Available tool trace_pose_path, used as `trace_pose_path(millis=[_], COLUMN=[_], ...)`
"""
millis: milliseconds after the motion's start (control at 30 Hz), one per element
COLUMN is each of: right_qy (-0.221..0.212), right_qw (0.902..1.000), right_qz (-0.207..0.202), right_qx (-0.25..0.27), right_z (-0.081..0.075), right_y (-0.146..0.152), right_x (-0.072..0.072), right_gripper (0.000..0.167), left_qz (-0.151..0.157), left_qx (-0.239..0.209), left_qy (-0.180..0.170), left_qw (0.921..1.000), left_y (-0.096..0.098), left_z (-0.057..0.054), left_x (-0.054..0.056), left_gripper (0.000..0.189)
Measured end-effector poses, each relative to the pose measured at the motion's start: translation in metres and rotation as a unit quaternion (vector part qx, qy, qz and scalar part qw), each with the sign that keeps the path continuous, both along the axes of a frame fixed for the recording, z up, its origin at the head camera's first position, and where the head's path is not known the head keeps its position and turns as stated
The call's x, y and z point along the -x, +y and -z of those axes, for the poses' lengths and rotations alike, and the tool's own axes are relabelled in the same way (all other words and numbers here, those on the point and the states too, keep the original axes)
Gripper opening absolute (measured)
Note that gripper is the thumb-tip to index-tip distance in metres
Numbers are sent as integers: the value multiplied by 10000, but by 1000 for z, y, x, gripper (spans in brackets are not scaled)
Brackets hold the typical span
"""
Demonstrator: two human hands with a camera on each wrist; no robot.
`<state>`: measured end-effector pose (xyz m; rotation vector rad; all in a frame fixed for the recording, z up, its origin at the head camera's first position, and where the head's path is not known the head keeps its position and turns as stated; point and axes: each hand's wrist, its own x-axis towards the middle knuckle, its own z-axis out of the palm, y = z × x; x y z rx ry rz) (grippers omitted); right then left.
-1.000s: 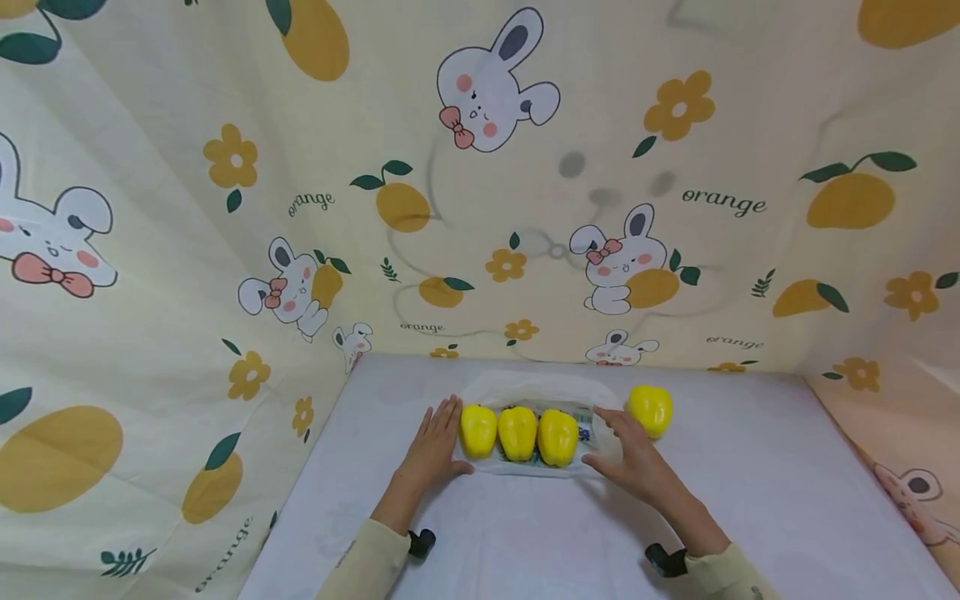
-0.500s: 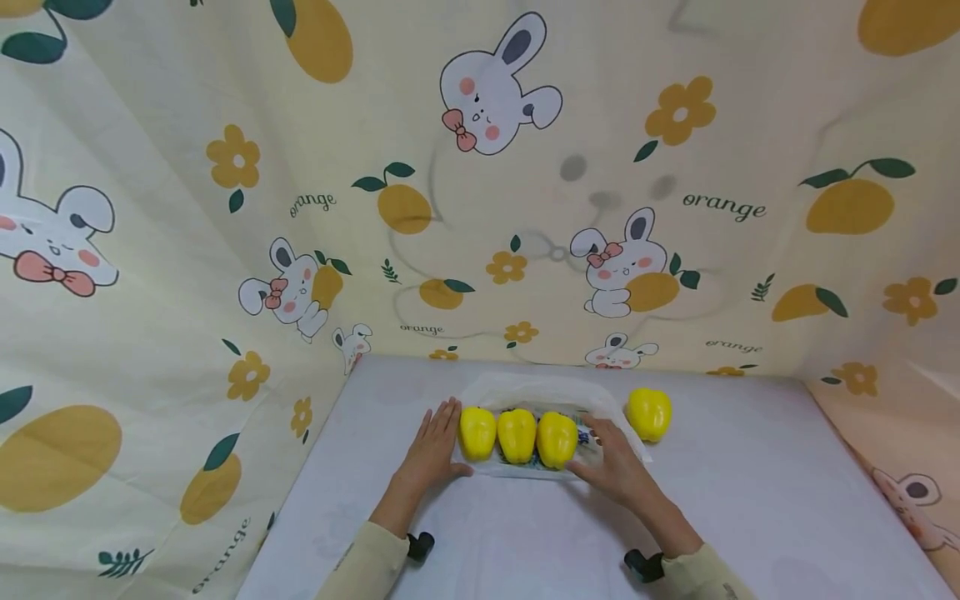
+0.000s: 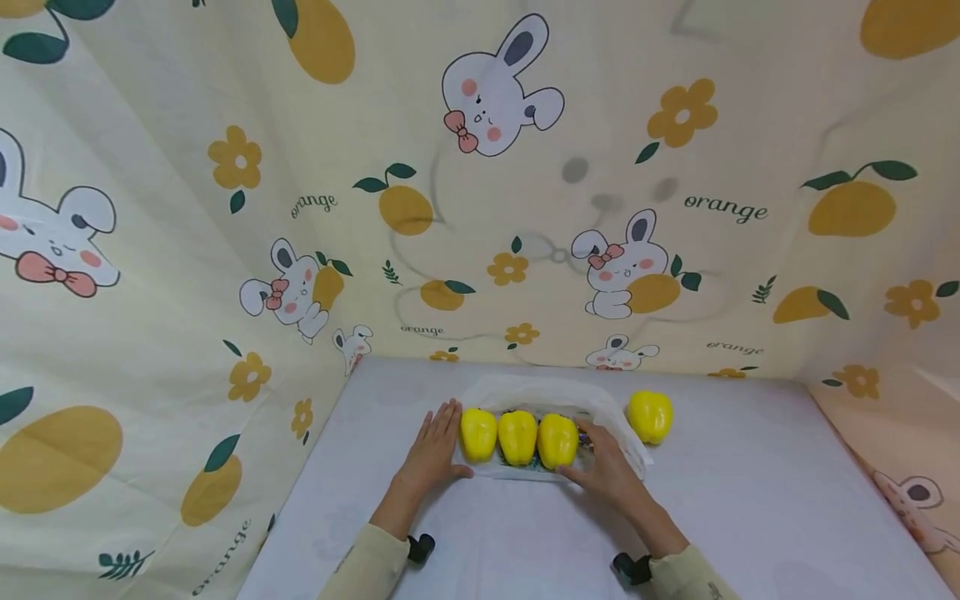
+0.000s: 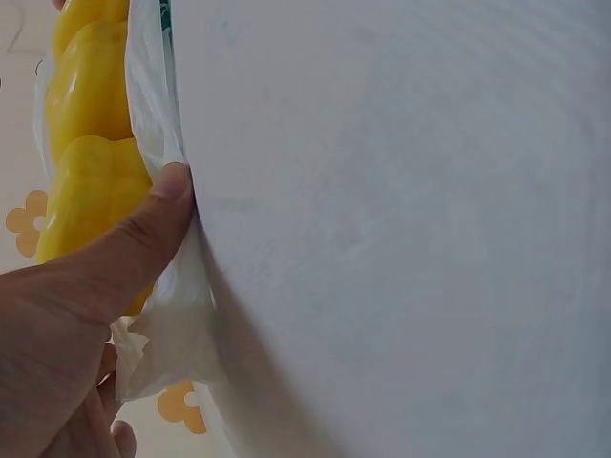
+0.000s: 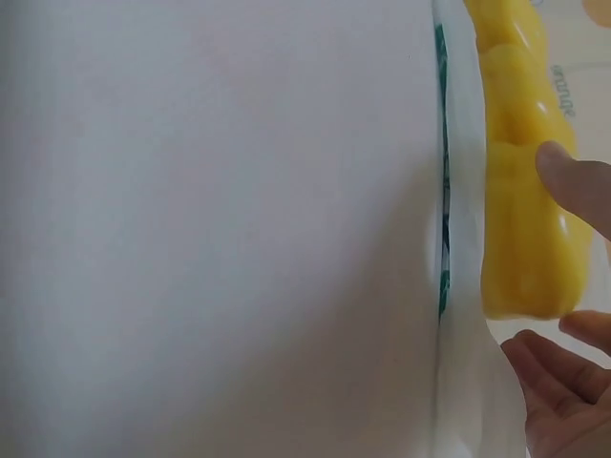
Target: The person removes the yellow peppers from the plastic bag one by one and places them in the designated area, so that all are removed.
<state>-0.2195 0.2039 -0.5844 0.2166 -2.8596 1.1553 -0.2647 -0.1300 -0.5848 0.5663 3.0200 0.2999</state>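
Note:
Three yellow bell peppers stand in a row on a thin white plastic bag: a left one, a middle one and a right one. My left hand lies beside the left pepper, fingers straight along its outer side. In the left wrist view, the thumb rests on the bag's near edge. My right hand is spread at the right pepper's outer side. In the right wrist view its thumb overlaps that pepper, and its fingertips are close to the pepper's end.
Another yellow bell pepper sits on the white table, just right of the bag. A patterned cloth with rabbits and oranges hangs behind the table and along its sides. Green print shows at the bag's near edge.
My right hand has moved left across the bag, from beside the separate pepper to the right end of the row. The left hand and the peppers have stayed in place.

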Motion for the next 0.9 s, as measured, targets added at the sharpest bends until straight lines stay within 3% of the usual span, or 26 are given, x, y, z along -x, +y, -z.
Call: trace_pose_path(millis=[333,900], right_qy=[-247,-34], right_qw=[9997,9999], right_qz=[75,51], right_qx=[-22,96], right_z=[0,4], right_y=[-4,-7], right_x=[0,2], right_gripper=[98,93], left_qz=[7,7], left_qx=[34,52], left_qy=[47,-22], left_qw=[10000,10000], left_y=[1,2], left_z=[-2,-7], left_x=[-1,-4], left_gripper=[123,122])
